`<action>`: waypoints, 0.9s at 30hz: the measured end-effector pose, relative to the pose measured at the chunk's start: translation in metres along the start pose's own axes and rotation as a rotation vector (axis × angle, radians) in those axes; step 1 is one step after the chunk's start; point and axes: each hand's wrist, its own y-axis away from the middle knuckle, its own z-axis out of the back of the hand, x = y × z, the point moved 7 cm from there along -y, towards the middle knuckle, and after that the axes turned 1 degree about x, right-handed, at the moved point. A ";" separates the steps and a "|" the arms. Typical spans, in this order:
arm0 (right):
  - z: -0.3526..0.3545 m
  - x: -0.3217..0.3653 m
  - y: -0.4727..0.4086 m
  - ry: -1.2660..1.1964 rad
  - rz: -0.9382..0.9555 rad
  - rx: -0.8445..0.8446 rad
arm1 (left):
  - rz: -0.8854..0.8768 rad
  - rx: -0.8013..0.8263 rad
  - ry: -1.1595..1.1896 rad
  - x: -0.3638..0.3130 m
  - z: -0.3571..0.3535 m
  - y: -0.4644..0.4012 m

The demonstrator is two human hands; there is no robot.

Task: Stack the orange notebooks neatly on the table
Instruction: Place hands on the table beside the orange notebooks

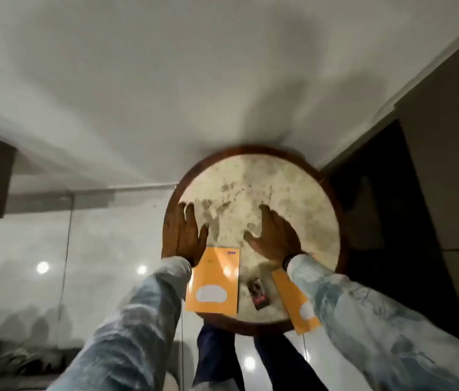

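Observation:
Two orange notebooks lie apart on a small round table (293, 176) with a pale marbled top and a dark wooden rim. One orange notebook (213, 280) with a white label lies flat near the front left. The other orange notebook (293, 301) lies at the front right, overhanging the rim and partly hidden under my right sleeve. My left hand (184, 232) is spread flat, palm down, over the table's left rim, just beyond the left notebook. My right hand (273, 235) is spread flat over the tabletop, holding nothing.
A small dark object (257, 292) lies between the two notebooks. The table stands against a white wall, on a glossy tiled floor (95, 249). A dark cabinet or door (420, 221) rises at the right. My legs are below the table's front edge.

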 end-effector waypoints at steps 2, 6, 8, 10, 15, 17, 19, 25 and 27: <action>-0.057 -0.017 -0.005 -0.064 -0.094 0.101 | 0.170 0.174 0.048 0.026 -0.059 0.008; -0.154 -0.037 -0.007 -0.174 -0.239 0.209 | 0.354 0.337 0.146 0.065 -0.152 0.036; -0.175 -0.038 -0.014 -0.221 -0.286 0.147 | 0.384 0.298 0.172 0.070 -0.164 0.034; -0.183 -0.039 -0.021 -0.284 -0.348 0.065 | 0.404 0.273 0.155 0.072 -0.167 0.027; -0.155 -0.043 -0.069 -0.423 -0.384 -0.110 | 0.368 0.192 0.258 0.057 -0.145 -0.031; -0.127 -0.039 -0.102 -0.446 -0.347 -0.188 | 0.342 0.130 0.349 0.041 -0.130 -0.072; -0.095 -0.034 -0.136 -0.444 -0.303 -0.289 | 0.320 0.072 0.433 0.026 -0.119 -0.113; -0.063 -0.034 -0.193 -0.420 -0.256 -0.299 | 0.284 0.004 0.307 0.007 -0.113 -0.170; -0.062 -0.042 -0.191 -0.441 -0.262 -0.294 | 0.280 -0.012 0.241 0.004 -0.114 -0.167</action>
